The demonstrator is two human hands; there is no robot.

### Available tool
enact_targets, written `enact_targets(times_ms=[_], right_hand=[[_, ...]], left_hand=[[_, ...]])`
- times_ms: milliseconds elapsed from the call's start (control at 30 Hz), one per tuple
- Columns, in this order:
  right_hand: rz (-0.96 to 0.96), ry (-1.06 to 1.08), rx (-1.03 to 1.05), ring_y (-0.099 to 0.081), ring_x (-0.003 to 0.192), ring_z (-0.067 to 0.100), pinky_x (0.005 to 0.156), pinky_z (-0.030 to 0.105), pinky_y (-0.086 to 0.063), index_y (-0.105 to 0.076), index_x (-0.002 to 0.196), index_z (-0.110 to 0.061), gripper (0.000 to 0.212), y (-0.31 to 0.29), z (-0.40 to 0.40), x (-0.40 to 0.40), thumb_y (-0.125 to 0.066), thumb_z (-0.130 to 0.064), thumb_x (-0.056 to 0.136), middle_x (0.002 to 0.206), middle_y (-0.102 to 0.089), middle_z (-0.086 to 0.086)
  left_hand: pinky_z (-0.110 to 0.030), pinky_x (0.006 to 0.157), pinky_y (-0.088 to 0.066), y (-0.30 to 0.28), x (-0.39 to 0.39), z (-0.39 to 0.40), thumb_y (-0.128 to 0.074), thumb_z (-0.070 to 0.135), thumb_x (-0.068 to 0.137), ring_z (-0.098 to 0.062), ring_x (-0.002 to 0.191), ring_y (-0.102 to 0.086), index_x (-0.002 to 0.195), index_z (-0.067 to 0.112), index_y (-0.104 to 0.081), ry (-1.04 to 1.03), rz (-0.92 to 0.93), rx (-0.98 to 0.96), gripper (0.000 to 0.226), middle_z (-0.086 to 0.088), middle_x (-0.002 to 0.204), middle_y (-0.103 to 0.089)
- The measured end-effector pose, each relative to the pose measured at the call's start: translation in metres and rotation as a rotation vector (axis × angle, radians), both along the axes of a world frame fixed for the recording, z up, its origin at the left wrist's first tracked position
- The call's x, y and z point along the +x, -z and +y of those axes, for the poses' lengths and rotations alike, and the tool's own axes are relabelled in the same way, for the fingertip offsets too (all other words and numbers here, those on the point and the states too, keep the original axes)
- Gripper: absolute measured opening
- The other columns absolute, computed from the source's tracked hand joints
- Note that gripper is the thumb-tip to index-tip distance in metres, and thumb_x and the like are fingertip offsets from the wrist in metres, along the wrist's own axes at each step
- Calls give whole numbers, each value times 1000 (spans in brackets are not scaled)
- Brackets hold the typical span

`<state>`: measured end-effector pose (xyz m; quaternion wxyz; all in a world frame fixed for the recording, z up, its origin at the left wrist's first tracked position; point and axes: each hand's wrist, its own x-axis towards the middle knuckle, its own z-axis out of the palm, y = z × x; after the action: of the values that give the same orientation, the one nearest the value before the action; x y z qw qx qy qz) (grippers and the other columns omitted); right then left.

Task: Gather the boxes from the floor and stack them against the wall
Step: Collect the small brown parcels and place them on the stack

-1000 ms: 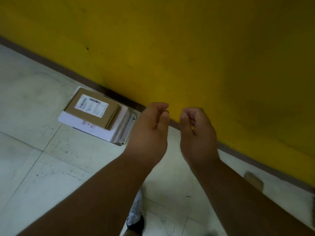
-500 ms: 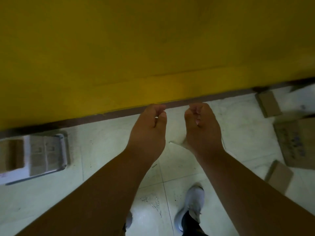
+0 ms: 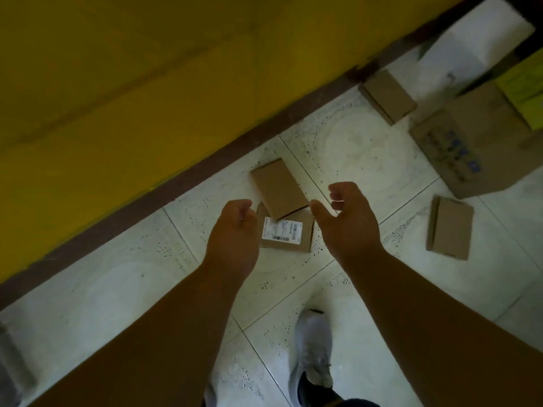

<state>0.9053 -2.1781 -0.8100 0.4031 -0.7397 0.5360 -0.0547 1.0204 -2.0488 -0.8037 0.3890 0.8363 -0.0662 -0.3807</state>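
Note:
Two small brown cardboard boxes lie on the pale tiled floor just ahead of me: a plain one (image 3: 278,192) leaning over a second box with a white shipping label (image 3: 289,233). My left hand (image 3: 233,239) hovers at the labelled box's left side, fingers loosely curled and holding nothing. My right hand (image 3: 348,221) hovers to the right of both boxes, thumb and fingers spread, also empty. More boxes lie to the right: a flat one (image 3: 449,229), a small one by the skirting (image 3: 388,96) and a large printed carton (image 3: 482,142).
The yellow wall (image 3: 147,83) with a dark skirting board (image 3: 176,186) runs diagonally across the upper left. My grey shoe (image 3: 313,348) stands on the tiles below my hands. A yellow-green object (image 3: 526,89) sits at the far right edge.
The view has swung right along the wall, away from the stacked boxes at the left. The loose boxes now lie under my hands, and my right hand has opened.

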Motion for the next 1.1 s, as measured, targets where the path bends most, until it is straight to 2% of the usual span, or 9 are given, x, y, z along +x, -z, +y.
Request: enact_targets(times_ms=[233,400,467,533,667,767,900,1000,1100], right_hand=[[72,-19,185,-49,72,-2,47,6,-38,-50,130,-23,45,184,-10,7,-66,-31,89,112,-45,-6],[40,-35,169,-61,95,14,72,27,-55,-49,136,-27,44,265,-27,17,-59,-30,93,125,-48,-5],[53,-99,84,-58,106,15,86,32,-53,-52,134,-24,41,289,-44,25,-58,-29,93,134,-49,0],[129,-160,31,-51,119,19,97,34,-46,-48,139,-21,48,310,-65,37,-59,-30,93,141,-46,3],[295,-128,323,-42,135,33,106,44,-39,-22,154,-19,70,317,-88,56,-55,-39,95,153,-37,12],[254,-34,415,-48,129,34,97,39,-43,-32,148,-8,66,303,-80,57,-56,-40,96,147,-44,15],[171,75,408,-68,96,30,89,42,-56,-60,98,-14,25,295,-73,52,-63,-38,90,112,-68,13],[-9,145,490,-70,90,34,78,53,-60,-53,93,-24,24,290,-71,55,-73,-28,81,105,-67,13],[-62,-50,293,-67,87,25,77,48,-60,-52,99,-18,21,282,-67,68,-68,-17,85,108,-64,12]], left_hand=[[-1,47,-40,178,3,-38,-42,25,103,0,70,-49,135,18,-48,135,34,104,33,3,116,-55],[-18,63,-48,259,10,-58,-43,39,100,-11,87,-54,138,27,-45,113,108,157,40,7,119,-53],[-36,78,-56,282,16,-67,-47,40,96,-21,95,-63,136,30,-47,29,186,98,41,-2,122,-59],[-37,73,-56,298,24,-75,-48,39,94,-26,91,-65,131,27,-52,-10,231,70,39,-6,115,-62],[-46,81,-56,316,40,-83,-63,32,79,-29,91,-65,105,14,-63,-43,378,-21,31,-13,111,-65],[-35,73,-52,321,43,-81,-59,30,93,-23,85,-63,117,11,-63,-129,494,-61,31,-11,112,-66],[-45,101,-47,322,44,-70,-55,40,95,-28,116,-57,143,15,-43,-134,436,36,55,-7,138,-54],[-44,97,-50,321,42,-60,-49,48,96,-28,109,-62,137,17,-51,-126,489,43,51,-6,132,-59],[-49,93,-54,314,48,-60,-41,65,91,-30,96,-69,118,17,-65,-145,564,-66,59,-11,108,-71]])
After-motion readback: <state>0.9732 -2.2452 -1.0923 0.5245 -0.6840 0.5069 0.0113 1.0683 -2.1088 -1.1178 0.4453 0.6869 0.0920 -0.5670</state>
